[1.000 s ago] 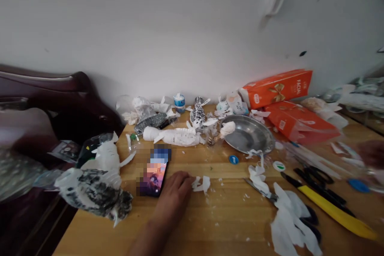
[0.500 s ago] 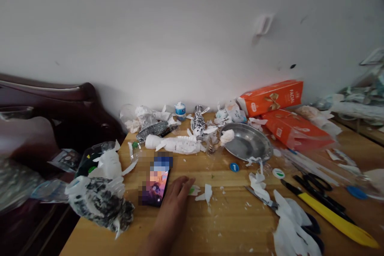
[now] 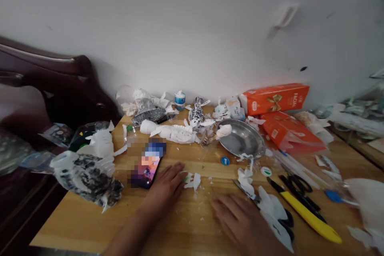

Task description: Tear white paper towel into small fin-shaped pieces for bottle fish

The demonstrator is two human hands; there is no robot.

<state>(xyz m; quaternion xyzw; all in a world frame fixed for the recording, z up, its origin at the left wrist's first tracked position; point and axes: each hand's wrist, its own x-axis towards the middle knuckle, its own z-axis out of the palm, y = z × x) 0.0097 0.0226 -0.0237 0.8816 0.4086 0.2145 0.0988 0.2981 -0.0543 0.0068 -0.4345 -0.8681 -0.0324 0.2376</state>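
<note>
My left hand rests on the wooden table, fingers stretched out and holding nothing. A lit phone lies just left of it, and torn white paper scraps lie by its fingertips. My right hand, a little blurred, is low over or on the table with fingers extended and nothing seen in them. Close to its right side are scissors, partly covered by white paper. At the left, a black-and-white painted paper-wrapped fish shape lies on its side.
Behind the hands are a metal bowl, a white wrapped roll and a smaller painted figure. Orange tissue packs lean near the wall. A yellow utility knife and black scissors lie at the right.
My right hand has come into view from the bottom, beside the scissors. My left hand stays by the phone, its fingers flatter. The view has shifted slightly.
</note>
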